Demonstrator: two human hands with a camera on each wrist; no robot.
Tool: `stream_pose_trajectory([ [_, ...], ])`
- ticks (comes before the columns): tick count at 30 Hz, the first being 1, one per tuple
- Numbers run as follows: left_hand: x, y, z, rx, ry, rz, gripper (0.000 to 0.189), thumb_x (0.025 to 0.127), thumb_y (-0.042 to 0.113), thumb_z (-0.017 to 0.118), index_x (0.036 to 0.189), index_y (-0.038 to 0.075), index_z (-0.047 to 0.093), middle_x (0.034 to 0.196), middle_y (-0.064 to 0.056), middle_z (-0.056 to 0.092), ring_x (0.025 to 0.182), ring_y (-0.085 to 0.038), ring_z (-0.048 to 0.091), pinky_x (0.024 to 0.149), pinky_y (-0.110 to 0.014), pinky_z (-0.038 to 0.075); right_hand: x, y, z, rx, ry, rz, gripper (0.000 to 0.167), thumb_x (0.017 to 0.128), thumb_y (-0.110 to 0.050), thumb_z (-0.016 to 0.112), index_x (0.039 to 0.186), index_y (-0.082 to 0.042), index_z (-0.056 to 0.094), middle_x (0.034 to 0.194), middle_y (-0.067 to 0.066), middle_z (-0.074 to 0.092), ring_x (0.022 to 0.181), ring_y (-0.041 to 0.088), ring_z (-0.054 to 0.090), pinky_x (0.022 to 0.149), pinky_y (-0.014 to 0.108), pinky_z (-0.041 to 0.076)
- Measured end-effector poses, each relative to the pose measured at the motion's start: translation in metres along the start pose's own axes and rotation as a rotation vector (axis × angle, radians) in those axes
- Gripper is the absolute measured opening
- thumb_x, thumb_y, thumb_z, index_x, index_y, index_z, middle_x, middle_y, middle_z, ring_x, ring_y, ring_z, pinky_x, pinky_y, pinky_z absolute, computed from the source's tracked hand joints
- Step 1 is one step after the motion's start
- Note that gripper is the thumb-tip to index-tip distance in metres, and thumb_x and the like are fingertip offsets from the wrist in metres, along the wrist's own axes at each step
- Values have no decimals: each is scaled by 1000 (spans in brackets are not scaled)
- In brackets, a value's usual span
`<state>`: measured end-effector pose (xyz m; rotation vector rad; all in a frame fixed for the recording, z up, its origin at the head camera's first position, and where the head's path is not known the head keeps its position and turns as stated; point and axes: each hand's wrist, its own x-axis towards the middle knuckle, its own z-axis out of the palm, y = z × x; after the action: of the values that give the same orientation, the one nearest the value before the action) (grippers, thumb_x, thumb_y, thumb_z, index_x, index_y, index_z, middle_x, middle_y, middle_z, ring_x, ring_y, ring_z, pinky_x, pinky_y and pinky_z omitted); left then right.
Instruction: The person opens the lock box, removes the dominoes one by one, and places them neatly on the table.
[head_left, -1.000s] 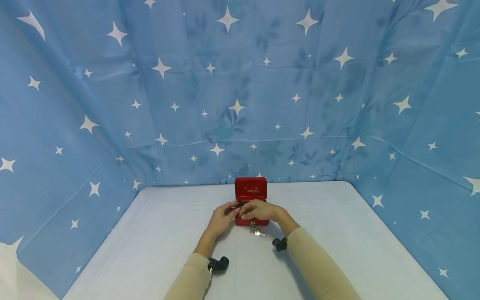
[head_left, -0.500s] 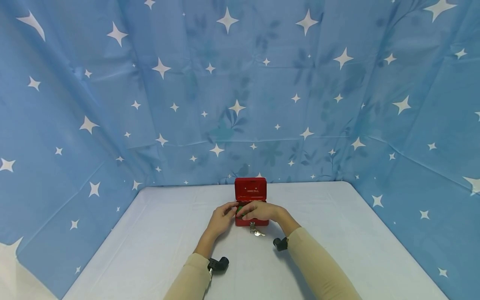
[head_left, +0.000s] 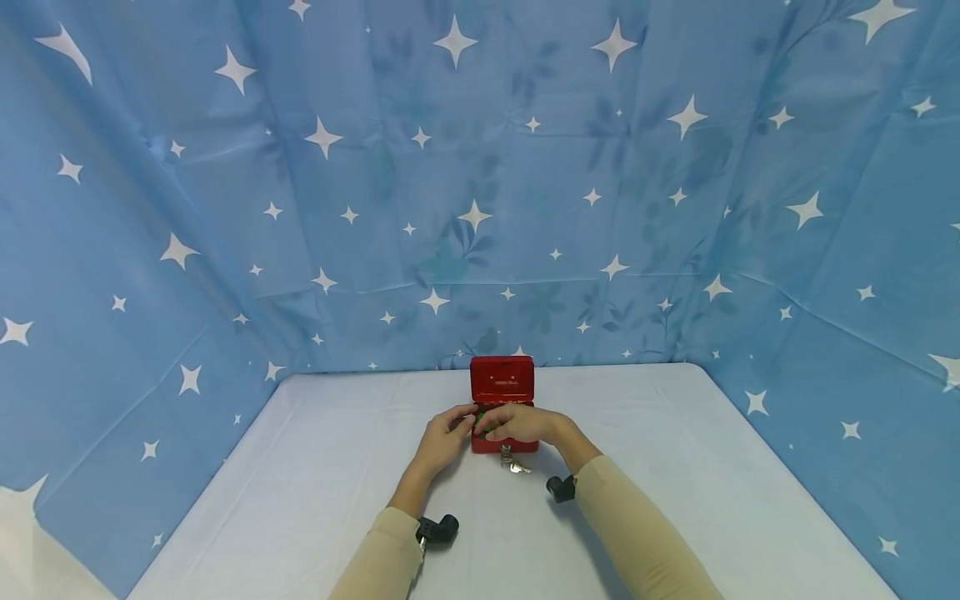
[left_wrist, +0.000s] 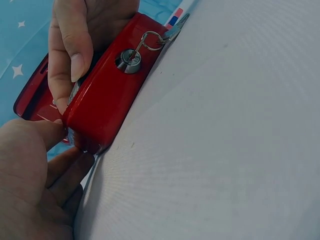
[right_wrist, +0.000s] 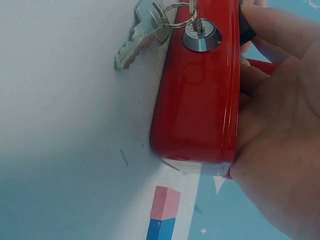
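Note:
A small red cash box [head_left: 491,446] stands on the white table with its lid [head_left: 502,379] raised. Keys [left_wrist: 170,32] hang on a ring from the key in its front lock. My left hand [head_left: 438,442] grips the box's left end, thumb at the rim and fingers beside the wall. Over the opening, my right hand [head_left: 522,422] reaches down towards the left end of the inside. Something green [head_left: 482,417] shows there by its fingers. In the right wrist view a dark piece [right_wrist: 246,27] sits by the fingertips; whether they pinch it is hidden.
A pink and blue block [right_wrist: 164,205] lies on the table beyond the box's right end. A blue star-patterned curtain [head_left: 480,167] surrounds the table at the back and sides. Black wrist cameras [head_left: 438,528] sit on both forearms.
The right hand's fingers have shifted slightly at the left end of the box opening. The left hand's thumb has drawn back a little to the left. The box stays in place.

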<state>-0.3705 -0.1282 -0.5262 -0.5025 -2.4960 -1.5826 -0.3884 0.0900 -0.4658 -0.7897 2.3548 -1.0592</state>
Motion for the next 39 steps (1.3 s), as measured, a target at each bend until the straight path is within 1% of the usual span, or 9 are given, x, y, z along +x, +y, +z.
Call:
stream_pose_trajectory([
  [3, 0, 0, 0, -2, -2, 7, 32, 107, 15, 58, 137, 8, 67, 140, -11, 67, 134, -30, 61, 113, -52, 49, 0, 1, 0, 0, 22, -2, 20, 100, -19, 67, 119, -21, 72, 127, -4, 68, 120, 19, 57, 108, 54, 48],
  [5, 0, 0, 0, -4, -5, 5, 32, 107, 16, 58, 137, 9, 67, 141, -10, 67, 136, -30, 60, 114, -52, 49, 1, 2, 0, 9, 53, -15, 19, 100, -17, 67, 118, -19, 71, 124, -3, 68, 118, 18, 57, 106, 51, 50],
  [9, -1, 0, -1, -2, -7, 0, 32, 107, 17, 58, 137, 10, 67, 142, -10, 66, 139, -31, 57, 116, -53, 46, 3, 6, 0, 59, 113, -50, 20, 100, -14, 67, 120, -11, 68, 117, 1, 69, 106, 18, 60, 92, 40, 54],
  [12, -1, 0, -1, 3, -5, -2, 32, 107, 18, 58, 137, 11, 67, 143, -10, 66, 139, -31, 57, 117, -54, 45, 3, 8, 0, 74, 139, -69, 23, 100, -16, 68, 122, -10, 68, 111, 1, 69, 97, 18, 60, 83, 35, 54],
  [20, -1, 0, 0, 5, -9, 7, 32, 108, 17, 57, 137, 10, 67, 142, -10, 66, 136, -31, 60, 115, -53, 47, 3, 14, 0, 67, 187, -129, 27, 100, -17, 69, 126, -10, 70, 108, 4, 72, 86, 20, 63, 77, 37, 59],
  [25, 0, -1, 0, 10, -4, 7, 32, 107, 17, 58, 137, 11, 67, 142, -10, 67, 136, -30, 59, 116, -53, 47, 3, 17, 0, 112, 229, -128, 29, 99, -12, 71, 127, -7, 71, 106, 7, 72, 88, 18, 66, 79, 32, 61],
  [30, 1, -3, 0, 19, 0, 7, 32, 107, 17, 59, 136, 11, 68, 141, -10, 67, 136, -30, 59, 116, -53, 46, 1, 18, -1, 125, 241, -122, 32, 97, -8, 72, 128, -5, 70, 106, 10, 71, 93, 17, 65, 82, 29, 59],
  [36, 0, -4, 1, 21, 3, 8, 31, 106, 17, 59, 136, 11, 68, 140, -10, 68, 135, -29, 60, 115, -52, 47, -5, 15, -2, 149, 248, -112, 41, 92, -3, 76, 131, -3, 66, 114, 20, 68, 102, 24, 63, 92, 35, 59],
  [39, 0, -4, 1, 17, 3, 9, 31, 106, 16, 59, 136, 11, 68, 140, -10, 68, 134, -29, 61, 115, -52, 48, -6, 14, -3, 159, 243, -108, 43, 91, -1, 76, 133, -2, 64, 116, 22, 67, 103, 25, 63, 93, 34, 59],
])
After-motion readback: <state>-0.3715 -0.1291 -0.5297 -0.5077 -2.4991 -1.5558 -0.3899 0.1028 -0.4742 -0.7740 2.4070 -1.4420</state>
